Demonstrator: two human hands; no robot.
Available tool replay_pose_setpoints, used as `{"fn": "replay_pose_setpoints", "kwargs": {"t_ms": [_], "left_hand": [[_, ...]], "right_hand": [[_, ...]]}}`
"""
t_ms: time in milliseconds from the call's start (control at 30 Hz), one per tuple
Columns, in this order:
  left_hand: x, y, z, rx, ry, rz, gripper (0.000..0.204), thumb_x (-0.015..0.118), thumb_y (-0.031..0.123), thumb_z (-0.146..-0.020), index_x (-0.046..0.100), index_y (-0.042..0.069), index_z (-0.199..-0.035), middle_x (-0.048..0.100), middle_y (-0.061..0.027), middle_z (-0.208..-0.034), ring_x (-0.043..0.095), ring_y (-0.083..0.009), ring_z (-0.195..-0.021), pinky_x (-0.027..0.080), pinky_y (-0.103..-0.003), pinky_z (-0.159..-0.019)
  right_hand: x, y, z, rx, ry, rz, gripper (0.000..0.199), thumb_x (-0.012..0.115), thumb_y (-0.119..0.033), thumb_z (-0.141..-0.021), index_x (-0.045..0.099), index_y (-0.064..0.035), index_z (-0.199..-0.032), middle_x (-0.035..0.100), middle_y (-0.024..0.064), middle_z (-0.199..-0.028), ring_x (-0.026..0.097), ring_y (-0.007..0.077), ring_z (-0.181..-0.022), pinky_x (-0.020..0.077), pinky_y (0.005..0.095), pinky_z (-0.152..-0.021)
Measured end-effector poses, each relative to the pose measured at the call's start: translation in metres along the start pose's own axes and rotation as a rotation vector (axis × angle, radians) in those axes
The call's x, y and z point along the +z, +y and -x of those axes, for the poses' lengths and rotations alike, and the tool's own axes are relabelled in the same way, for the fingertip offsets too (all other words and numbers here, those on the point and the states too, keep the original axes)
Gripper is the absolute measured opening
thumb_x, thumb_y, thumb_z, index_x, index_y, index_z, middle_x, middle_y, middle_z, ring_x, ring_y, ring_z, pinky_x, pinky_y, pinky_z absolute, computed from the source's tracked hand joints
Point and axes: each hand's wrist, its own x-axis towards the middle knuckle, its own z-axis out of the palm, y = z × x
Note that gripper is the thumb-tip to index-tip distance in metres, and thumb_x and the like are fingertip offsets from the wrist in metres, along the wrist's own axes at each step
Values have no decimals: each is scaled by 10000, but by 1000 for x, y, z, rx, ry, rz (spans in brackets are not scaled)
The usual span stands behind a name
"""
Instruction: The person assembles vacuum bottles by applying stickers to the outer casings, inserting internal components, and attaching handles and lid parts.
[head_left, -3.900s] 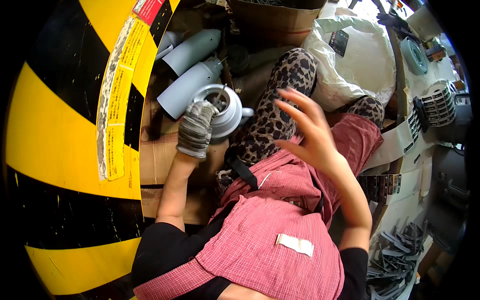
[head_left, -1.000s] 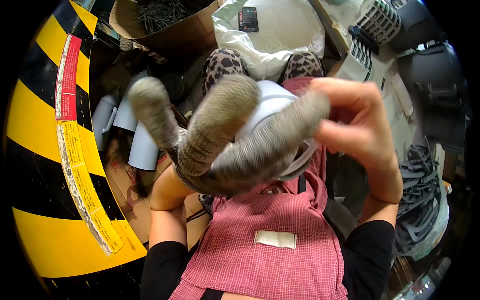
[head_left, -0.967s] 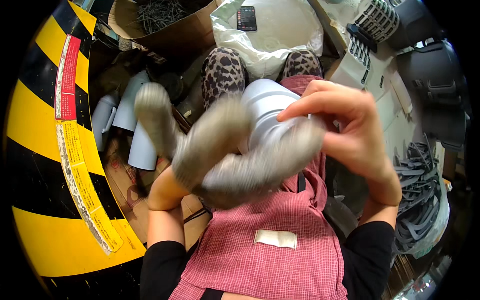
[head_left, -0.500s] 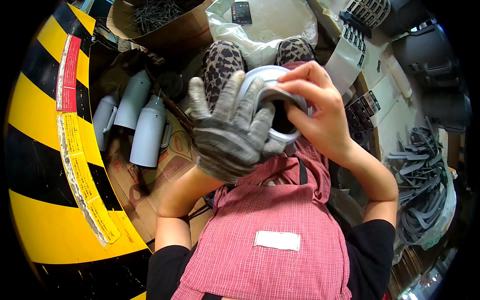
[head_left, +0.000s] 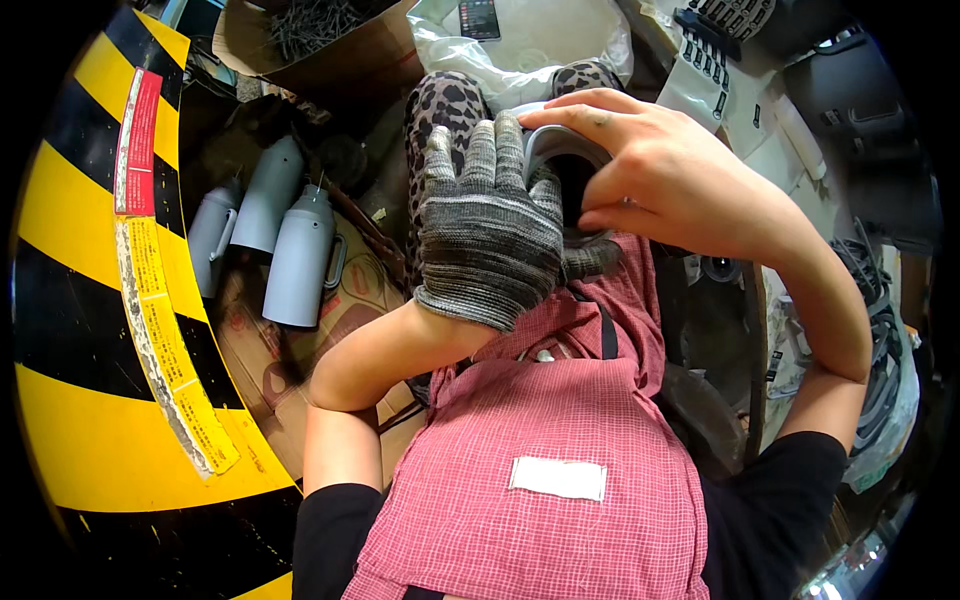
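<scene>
Red checked apron cloth [head_left: 540, 420] fills the lower middle of the frame, nearest to us, with a pale patch sewn on it. Above it we see the left hand [head_left: 490, 230] in a grey knitted glove, fingers spread flat against the side of a grey round plastic part [head_left: 560, 160] at the upper middle. The bare right hand [head_left: 670, 175] curls over that part from the right, its fingers [head_left: 570, 110] closed around the rim, so both hands hold it just above the lap. Left of the hands, three grey tube-shaped parts [head_left: 290, 250] lie on flattened cardboard [head_left: 290, 350]. A yellow and black striped surface [head_left: 90, 330] curves down the left edge. Farther off, at the top, sit a cardboard box [head_left: 330, 60] and a white plastic bag [head_left: 540, 40].
</scene>
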Motion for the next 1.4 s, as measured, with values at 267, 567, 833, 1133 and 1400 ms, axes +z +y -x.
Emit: {"fn": "replay_pose_setpoints", "kwargs": {"t_ms": [267,567,833,1133,1400], "left_hand": [[-4,1,-6,50,77,27,611,671,505,-862,667,10,-1220,610,-266,-1280,591,-414,-1180,420,-556,-1052],[17,-30,-17,177,-16,559,535,748,378,-835,662,14,-1217,634,-240,-1249,634,-372,-1118,493,-480,-996],[4,-1,-17,-169,21,1257,593,826,70,-684,634,45,-1245,602,-154,-1276,609,-267,-1157,502,-372,-1007],[-58,-141,-43,-414,228,1166,564,551,430,-972,563,5,-1342,603,-164,-1315,621,-268,-1138,515,-408,-976],[147,-152,-119,-548,-293,1505,523,631,394,-984,588,51,-1377,632,-73,-1313,578,-162,-1205,473,-313,-1037]], "right_hand": [[39,-11,-10,347,152,215,83,674,-72,-760,734,-19,-739,614,-27,-1275,611,235,-1057,534,372,-890],[17,15,5,197,-40,-222,138,687,-121,-855,758,-4,-838,534,180,-1411,517,357,-1239,412,439,-1075],[55,2,42,109,426,-622,191,665,-239,-965,780,-97,-1020,513,214,-1454,494,368,-1322,384,436,-1099],[83,58,245,944,755,533,216,740,-263,-882,749,-122,-1045,687,15,-1136,583,264,-1107,422,401,-987],[111,92,277,1251,746,331,276,780,-330,-821,762,-138,-1019,694,-14,-1137,595,258,-1101,468,384,-937]]}}
